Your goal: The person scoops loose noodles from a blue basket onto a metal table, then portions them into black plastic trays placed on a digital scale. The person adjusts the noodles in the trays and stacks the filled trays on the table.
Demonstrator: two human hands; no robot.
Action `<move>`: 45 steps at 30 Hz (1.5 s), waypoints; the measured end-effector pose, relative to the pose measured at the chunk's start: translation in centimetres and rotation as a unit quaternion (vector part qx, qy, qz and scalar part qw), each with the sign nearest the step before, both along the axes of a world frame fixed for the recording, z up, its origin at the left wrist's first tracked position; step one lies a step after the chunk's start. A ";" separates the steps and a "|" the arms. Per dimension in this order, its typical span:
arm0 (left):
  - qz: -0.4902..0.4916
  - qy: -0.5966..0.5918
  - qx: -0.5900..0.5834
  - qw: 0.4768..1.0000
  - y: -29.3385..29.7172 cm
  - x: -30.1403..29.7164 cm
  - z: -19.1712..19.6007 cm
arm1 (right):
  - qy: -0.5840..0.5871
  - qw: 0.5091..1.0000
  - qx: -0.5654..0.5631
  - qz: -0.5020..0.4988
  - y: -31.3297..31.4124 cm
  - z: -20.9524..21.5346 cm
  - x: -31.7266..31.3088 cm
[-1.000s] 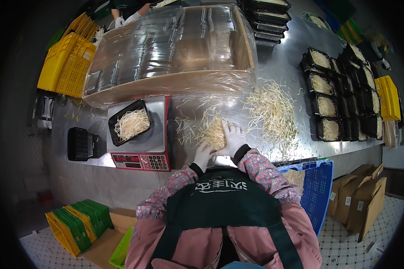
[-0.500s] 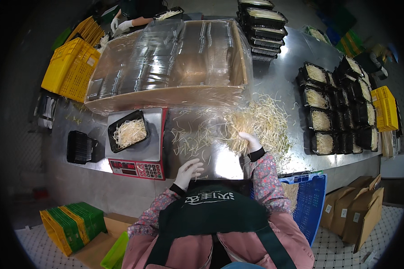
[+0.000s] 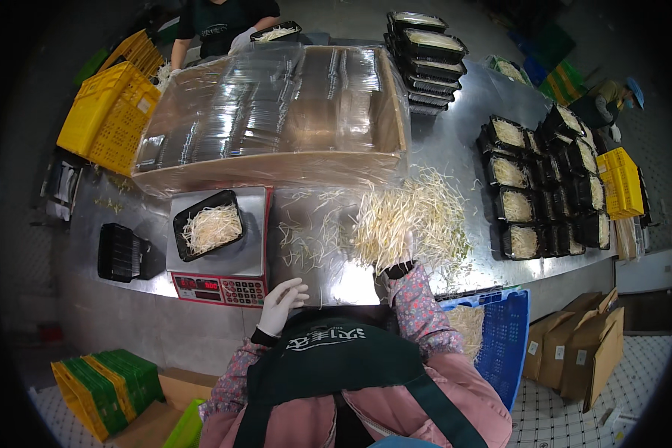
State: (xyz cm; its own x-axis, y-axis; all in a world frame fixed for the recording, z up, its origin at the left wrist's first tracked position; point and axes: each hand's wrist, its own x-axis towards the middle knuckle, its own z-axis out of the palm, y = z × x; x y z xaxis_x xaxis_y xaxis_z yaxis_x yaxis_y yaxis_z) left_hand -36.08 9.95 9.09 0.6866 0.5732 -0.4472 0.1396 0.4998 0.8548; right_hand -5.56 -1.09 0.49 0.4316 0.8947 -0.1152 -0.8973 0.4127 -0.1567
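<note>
My right hand [image 3: 406, 250], white-gloved, is closed on a thick bunch of pale bean sprouts [image 3: 377, 224]; the bunch hides most of the fingers. It is at the left side of a loose sprout heap [image 3: 442, 213] on the steel table. Nothing is in my left hand [image 3: 282, 302], also gloved, its fingers apart near the table's front edge. Just beyond it to the left, a digital scale [image 3: 258, 246] with a red front panel carries a black plastic tray [image 3: 235, 237] of sprouts, set at a slant. Loose sprouts [image 3: 306, 239] lie scattered between scale and bunch.
A plastic-lined carton [image 3: 276, 168] of clear lids stands behind the scale. Black trays [image 3: 119, 252] are at left; filled trays [image 3: 517, 205] stand in rows at right. A blue crate [image 3: 500, 336] sits below the front edge. Across the table, a co-worker's gloved hand [image 3: 243, 41] is beside a tray.
My right hand has drawn the sprout bunch leftward, and more of the bunch shows. My left hand has shifted left and nearer to me. The view has moved slightly; more of the co-worker shows.
</note>
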 end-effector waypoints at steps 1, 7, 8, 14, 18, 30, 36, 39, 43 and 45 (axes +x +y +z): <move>-0.006 -0.008 0.016 1.000 0.5 -0.6 0.5 | 0.003 1.000 0.004 0.010 0.6 0.2 -0.8; 0.002 0.007 0.175 0.985 5.4 -3.3 4.6 | -0.054 0.992 0.051 0.100 4.4 2.8 -6.8; 0.019 -0.009 0.202 0.979 6.4 -4.0 4.8 | -0.061 0.990 0.074 0.099 5.4 3.8 -8.4; 0.025 -0.036 0.412 0.910 11.4 -6.3 7.5 | -0.086 0.991 -0.017 0.097 8.0 0.2 -12.8; -0.027 -0.035 0.542 0.839 12.5 -3.9 9.6 | -0.106 0.985 0.021 0.132 10.0 6.4 -17.1; -0.025 -0.100 0.572 0.814 14.4 -2.5 10.8 | -0.132 0.982 -0.033 0.133 8.5 7.3 -17.6; 0.253 0.070 0.567 0.781 24.2 -13.8 10.6 | -0.129 0.988 -0.072 0.053 7.6 4.6 -14.2; 0.178 0.345 0.624 0.678 26.9 -21.1 7.7 | -0.195 0.953 -0.189 0.137 7.3 7.1 -10.6; 0.152 0.274 0.636 0.705 24.8 -20.4 3.5 | -0.553 0.726 -0.387 0.133 7.4 4.2 -5.1; 0.173 0.225 0.583 0.762 22.8 -16.9 3.4 | -0.508 0.782 -0.349 0.095 8.1 5.8 -4.6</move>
